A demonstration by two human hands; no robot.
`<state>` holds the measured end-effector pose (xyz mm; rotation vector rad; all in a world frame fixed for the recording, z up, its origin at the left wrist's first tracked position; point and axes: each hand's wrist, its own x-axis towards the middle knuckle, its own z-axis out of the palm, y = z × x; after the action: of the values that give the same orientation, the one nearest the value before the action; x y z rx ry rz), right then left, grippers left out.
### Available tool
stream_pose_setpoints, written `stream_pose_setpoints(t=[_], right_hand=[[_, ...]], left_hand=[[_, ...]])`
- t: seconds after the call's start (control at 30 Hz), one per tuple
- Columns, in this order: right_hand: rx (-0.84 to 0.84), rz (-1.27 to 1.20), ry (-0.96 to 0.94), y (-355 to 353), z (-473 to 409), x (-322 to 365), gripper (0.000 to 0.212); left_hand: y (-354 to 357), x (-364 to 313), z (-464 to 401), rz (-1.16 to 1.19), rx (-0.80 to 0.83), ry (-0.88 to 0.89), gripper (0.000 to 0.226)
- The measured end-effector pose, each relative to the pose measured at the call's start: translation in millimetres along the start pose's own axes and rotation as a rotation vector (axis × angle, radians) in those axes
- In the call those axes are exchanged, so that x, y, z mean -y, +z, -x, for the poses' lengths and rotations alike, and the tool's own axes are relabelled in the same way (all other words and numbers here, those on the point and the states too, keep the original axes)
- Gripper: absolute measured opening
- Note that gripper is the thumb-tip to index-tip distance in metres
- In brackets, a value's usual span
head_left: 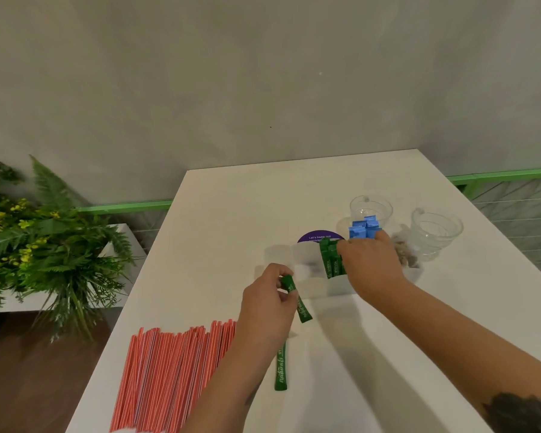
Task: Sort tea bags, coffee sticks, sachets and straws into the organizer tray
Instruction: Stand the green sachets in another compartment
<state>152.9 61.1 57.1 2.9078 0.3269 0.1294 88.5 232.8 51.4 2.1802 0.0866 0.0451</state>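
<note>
Head view: left hand (267,295) pinched a green sachet (295,303) at frame centre. Right hand (370,265) gripped green sachets (331,260) standing in the organizer tray (341,284).

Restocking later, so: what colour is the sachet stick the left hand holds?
Green with white lettering; the sachet stick in the left hand shows in the head view.

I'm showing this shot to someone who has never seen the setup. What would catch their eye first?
Probably the big fan of red-and-white striped straws lying on the white table at the lower left. Next, the left hand pinching a green sachet stick, while the right hand reaches into the translucent organizer tray among upright green sachets and blue sachets.
</note>
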Motion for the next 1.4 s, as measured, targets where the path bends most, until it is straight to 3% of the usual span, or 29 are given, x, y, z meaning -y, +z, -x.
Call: stream_pose_setpoints(t=[0.17,0.27,0.43,0.57,0.83,1.07,1.4], right_hand=[[-0.030,0.008,0.000,4.3,-1.6,0.7,0.016],[-0.154,0.002,0.022,7.7,-2.0,-2.2,0.010],[-0.295,-0.039,0.100,8.6,-4.6,-11.0,0.035],[-0.430,-0.137,0.183,8.1,-3.4,-20.1,0.036],[-0.542,-0.275,0.261,15.1,5.6,-32.5,0.030],[-0.538,-0.307,0.271,20.6,13.7,-32.5,0.025],[-0.527,-0.333,0.247,23.5,19.9,-30.5,0.030]], left_hand=[[4.9,-11.6,-10.4,-0.025,-0.010,0.060,0.017],[9.0,-20.6,-19.7,-0.037,-0.010,0.095,0.014],[18.7,-40.0,-38.7,-0.047,-0.005,0.140,0.011],[31.8,-50.3,-52.5,-0.159,-0.007,0.171,0.013],[62.7,-49.1,-70.3,-0.429,0.059,0.222,0.019],[74.3,-35.3,-77.5,-0.584,0.085,0.250,0.025],[77.4,-30.1,-78.0,-0.509,0.015,0.215,0.045]])
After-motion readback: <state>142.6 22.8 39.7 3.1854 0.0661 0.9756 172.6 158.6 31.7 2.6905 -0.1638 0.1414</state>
